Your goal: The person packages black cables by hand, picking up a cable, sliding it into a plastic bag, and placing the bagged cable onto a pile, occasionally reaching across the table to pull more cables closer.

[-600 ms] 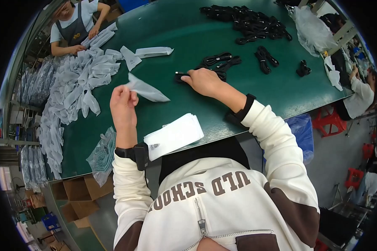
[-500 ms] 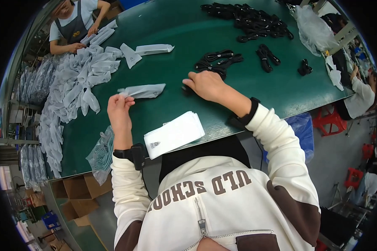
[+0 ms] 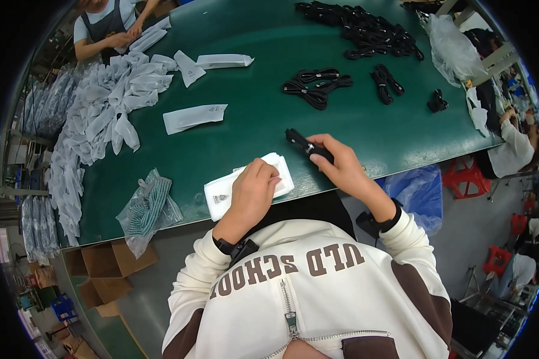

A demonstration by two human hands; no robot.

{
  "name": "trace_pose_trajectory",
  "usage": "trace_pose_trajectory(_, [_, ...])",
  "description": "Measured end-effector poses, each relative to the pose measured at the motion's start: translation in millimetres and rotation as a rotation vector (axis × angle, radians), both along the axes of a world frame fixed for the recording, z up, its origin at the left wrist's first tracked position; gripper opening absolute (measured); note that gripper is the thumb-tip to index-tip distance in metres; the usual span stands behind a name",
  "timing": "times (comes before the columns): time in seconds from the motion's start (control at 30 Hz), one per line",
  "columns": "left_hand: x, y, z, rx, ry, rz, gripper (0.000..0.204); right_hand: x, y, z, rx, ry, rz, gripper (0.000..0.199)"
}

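My right hand (image 3: 345, 171) is closed around a folded black cable (image 3: 298, 140), held over the near part of the green table. Just left of it lies a stack of flat white bags (image 3: 220, 197) near the table's front edge. My left hand (image 3: 251, 194) rests on that stack, its fingers bent and pinching at the top bag; the fingertips are partly hidden. Beyond, a filled white bag (image 3: 194, 118) lies by itself. A few coiled black cables (image 3: 317, 87) lie farther back, right of the middle.
A heap of filled white bags (image 3: 108, 107) covers the left side, where a co-worker (image 3: 105, 30) handles more. Black cables (image 3: 365, 30) are piled at the far right. A clear plastic bag with something green (image 3: 150, 209) lies at the front left edge. A blue-lined bin (image 3: 416, 194) stands below, right.
My left hand has let go of the filled bag and moved right and nearer, onto the stack. My right hand has picked up a cable and drawn it nearer and to the right.
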State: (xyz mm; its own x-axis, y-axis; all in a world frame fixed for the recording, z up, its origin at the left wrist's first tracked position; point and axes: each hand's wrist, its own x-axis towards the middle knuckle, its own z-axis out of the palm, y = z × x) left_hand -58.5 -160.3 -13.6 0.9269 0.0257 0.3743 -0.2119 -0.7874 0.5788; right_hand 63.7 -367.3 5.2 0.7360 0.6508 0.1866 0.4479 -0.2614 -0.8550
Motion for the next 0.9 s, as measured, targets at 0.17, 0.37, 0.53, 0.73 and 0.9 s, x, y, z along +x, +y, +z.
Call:
trace_pose_trajectory(0.17, [-3.2, -2.5, -2.8, -0.189, 0.083, 0.063, 0.009, -17.5, -13.7, 8.1, 0.007, -0.275, 0.082, 0.039])
trace_pose_trajectory(0.37, [-8.7, -5.5, 0.3, -0.425, 0.101, 0.086, 0.01, -21.6, -21.1, 5.9, -0.023, -0.295, 0.21, 0.035])
trace_pose_trajectory(0.53, [-7.2, -5.3, 1.9, -0.322, -0.084, -0.105, 0.011, -11.9, -17.8, 3.7, -0.076, 0.532, 0.209, 0.032])
trace_pose_trajectory(0.73, [3.5, -1.7, 15.7, -0.185, -0.147, -0.193, 0.013, -10.1, -5.6, -7.5, 0.006, 0.308, 0.203, 0.033])
trace_pose_trajectory(0.9, [9.9, 8.6, 34.0, -0.231, -0.164, -0.066, 0.014, -13.9, 12.2, 4.0, 0.095, -0.229, 0.233, 0.036])
